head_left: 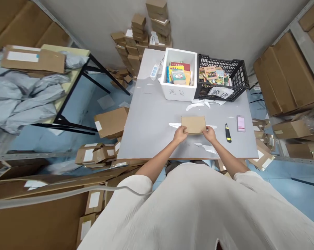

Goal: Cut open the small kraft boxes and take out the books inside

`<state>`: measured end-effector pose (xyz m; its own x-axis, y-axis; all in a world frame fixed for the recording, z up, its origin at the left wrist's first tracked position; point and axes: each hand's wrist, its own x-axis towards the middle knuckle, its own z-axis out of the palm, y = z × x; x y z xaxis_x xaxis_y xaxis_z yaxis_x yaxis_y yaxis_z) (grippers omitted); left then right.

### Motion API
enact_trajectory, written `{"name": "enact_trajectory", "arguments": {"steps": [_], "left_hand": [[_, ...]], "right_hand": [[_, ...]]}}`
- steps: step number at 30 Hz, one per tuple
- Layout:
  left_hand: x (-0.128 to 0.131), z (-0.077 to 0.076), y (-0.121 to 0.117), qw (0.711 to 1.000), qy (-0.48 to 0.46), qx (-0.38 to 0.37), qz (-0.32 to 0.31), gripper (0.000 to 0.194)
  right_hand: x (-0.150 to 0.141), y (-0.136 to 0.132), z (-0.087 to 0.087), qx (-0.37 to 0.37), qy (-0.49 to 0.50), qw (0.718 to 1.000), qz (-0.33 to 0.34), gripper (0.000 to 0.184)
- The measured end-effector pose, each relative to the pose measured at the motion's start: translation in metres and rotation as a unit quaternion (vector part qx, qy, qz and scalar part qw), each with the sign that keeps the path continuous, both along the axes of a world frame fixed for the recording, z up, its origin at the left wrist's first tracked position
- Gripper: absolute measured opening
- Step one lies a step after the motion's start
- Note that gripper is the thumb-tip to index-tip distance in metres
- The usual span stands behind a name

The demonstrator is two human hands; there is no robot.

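Note:
A small flat cardboard box (pixel 193 124) is held between my two hands near the front middle of the grey table (pixel 143 125). My left hand (pixel 181 134) grips its lower left corner, thumb against the near side. At the lower right corner, my right hand (pixel 209 134) pinches the box in the same way. Torn white paper scraps (pixel 209 149) lie around it. A black and yellow box cutter (pixel 228 133) rests to the right of my right hand, with a pinkish card or phone (pixel 240 123) beyond it.
A white foam bin (pixel 179 91) of books and a black plastic crate (pixel 240 74) of books stand side by side at the table's back. A power strip (pixel 154 72) lies left of the bin. Cardboard boxes (pixel 112 121) crowd the floor, and grey parcels (pixel 23 97) fill a side table.

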<state>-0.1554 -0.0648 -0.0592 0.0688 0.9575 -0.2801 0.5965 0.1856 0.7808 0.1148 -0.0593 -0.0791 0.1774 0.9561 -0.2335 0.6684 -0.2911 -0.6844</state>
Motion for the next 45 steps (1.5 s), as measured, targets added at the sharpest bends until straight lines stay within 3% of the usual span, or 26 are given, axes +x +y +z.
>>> {"name": "enact_trajectory", "arguments": {"steps": [5,9,14,21,25,30,35,41,45], "left_hand": [[0.046,-0.005,-0.001,1.000,0.005,-0.010,-0.019,0.043],[0.056,-0.010,-0.006,0.999,0.001,-0.015,-0.029,0.041],[0.050,-0.014,0.000,1.000,0.005,-0.017,0.000,0.041],[0.053,-0.012,0.041,0.989,-0.041,-0.087,0.116,0.069],[0.063,-0.011,0.053,0.972,-0.118,-0.148,0.140,0.082],[0.065,0.003,0.059,0.962,-0.183,-0.124,0.159,0.079],[0.059,0.015,0.066,0.966,-0.145,-0.121,0.178,0.071],[0.054,0.003,0.054,0.981,-0.045,-0.135,0.132,0.049],[0.051,-0.005,0.046,0.983,-0.028,-0.132,0.125,0.038]], "right_hand": [[0.052,-0.009,-0.007,-0.025,-0.010,1.000,-0.005,0.037],[0.072,-0.012,-0.009,-0.050,0.014,0.999,0.012,0.033],[0.074,-0.001,-0.004,-0.071,0.046,0.996,0.003,0.034],[0.057,0.033,0.012,-0.077,0.150,0.983,-0.071,0.077],[0.053,0.039,0.018,-0.104,0.209,0.970,-0.072,0.086],[0.060,0.039,0.029,-0.053,0.223,0.970,-0.083,0.081],[0.067,0.040,0.035,-0.011,0.165,0.980,-0.108,0.068],[0.069,0.030,0.023,-0.090,0.055,0.987,-0.119,0.046],[0.071,0.021,0.015,-0.105,0.060,0.985,-0.127,0.044]]}}
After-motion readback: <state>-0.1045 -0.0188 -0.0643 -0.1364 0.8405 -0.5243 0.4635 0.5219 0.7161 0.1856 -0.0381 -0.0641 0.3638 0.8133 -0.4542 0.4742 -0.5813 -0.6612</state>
